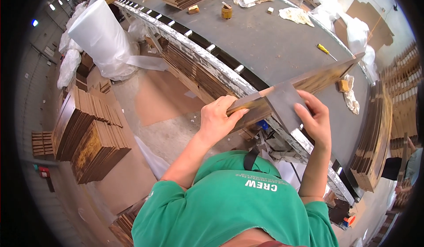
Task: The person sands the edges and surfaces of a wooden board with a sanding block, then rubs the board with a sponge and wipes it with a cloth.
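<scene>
A long dark-brown wooden board slants from my left hand up to the far right, over the grey-topped table. My left hand is closed on its near end, thumb on the side facing me. Across the board, close to this end, lies a flat dark-grey piece; whether the two are joined I cannot tell. My right hand grips the grey piece by its right edge, with the thumb on top and the other fingers partly hidden behind.
On the table are a yellow-handled screwdriver, a small stained can, crumpled cloths and a yellowish block. Board stacks stand at left and right. A plastic-wrap roll stands on the floor. Another person is at far right.
</scene>
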`<state>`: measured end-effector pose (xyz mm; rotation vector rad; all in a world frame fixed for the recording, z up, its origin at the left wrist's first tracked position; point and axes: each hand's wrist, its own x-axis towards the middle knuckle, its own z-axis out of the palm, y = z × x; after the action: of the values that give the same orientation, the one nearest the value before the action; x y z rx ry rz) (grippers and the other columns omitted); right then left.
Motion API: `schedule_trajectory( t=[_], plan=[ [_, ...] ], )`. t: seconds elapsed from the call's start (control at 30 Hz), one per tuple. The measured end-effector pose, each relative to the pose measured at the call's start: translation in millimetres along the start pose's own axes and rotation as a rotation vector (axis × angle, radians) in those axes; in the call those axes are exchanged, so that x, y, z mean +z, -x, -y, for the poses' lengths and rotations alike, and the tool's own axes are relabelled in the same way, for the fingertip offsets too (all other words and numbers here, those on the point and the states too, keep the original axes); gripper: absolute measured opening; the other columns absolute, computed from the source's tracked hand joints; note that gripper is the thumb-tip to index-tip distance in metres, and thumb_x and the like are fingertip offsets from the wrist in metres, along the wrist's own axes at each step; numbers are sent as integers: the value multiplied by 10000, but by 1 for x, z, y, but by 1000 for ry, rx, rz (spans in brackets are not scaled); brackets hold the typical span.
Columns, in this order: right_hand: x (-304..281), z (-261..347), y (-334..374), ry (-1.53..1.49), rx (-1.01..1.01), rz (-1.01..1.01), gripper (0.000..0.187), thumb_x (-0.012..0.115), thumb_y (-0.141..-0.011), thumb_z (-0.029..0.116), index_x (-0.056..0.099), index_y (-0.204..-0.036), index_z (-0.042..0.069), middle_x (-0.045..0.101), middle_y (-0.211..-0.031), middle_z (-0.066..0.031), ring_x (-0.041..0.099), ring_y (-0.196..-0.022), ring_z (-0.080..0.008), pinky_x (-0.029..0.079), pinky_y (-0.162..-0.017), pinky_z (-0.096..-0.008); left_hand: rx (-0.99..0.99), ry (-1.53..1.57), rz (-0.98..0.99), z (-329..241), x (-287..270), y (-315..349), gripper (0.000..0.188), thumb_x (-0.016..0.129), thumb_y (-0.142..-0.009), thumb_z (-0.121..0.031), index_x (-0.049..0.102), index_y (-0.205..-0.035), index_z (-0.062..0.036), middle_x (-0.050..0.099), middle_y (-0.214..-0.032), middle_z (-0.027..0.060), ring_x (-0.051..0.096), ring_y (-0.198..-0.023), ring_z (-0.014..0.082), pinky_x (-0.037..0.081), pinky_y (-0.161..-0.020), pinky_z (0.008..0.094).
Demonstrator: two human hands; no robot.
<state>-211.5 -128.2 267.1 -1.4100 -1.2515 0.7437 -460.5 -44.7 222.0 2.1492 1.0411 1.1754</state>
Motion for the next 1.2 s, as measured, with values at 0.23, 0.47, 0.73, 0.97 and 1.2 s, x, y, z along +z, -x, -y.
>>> schedule_trajectory(
  t=[0.23,0.47,0.73,0.97,1.2],
  plan=[
    [37,-22,11,127,-169,-250,390,660,-859,76,556,-1231,20,516,-753,59,418,-651,-24,364,-578,-179,-16,11,13,2,1,2,255,788,-723,-114,631,-892,-5,649,-772,102,628,-647,194,496,-597,289],
    [36,-30,6,99,-346,-466,375,706,-820,81,569,-1158,-10,628,-901,-45,503,-677,-59,418,-592,-190,-5,-6,6,2,2,2,268,771,-733,-222,616,-879,-60,626,-768,93,610,-632,271,487,-557,345],
    [19,-31,-19,154,-294,-523,305,647,-875,84,568,-1160,11,613,-787,-1,499,-649,-51,423,-606,-194,-16,13,25,-1,0,-1,253,779,-739,-113,630,-910,0,649,-775,107,636,-670,180,504,-614,286],
    [8,3,-47,192,17,-69,328,692,-851,229,621,-1047,-24,613,-765,-10,537,-718,-61,431,-627,-219,5,10,3,-3,0,4,267,785,-733,-135,632,-909,-5,653,-798,116,643,-674,203,508,-611,295],
    [6,15,-53,268,64,5,323,689,-850,229,632,-1039,-27,611,-760,4,519,-708,-52,425,-622,-224,39,-7,0,-4,-2,5,267,787,-726,-172,631,-889,-30,643,-789,116,632,-650,254,502,-585,319]
  ],
)
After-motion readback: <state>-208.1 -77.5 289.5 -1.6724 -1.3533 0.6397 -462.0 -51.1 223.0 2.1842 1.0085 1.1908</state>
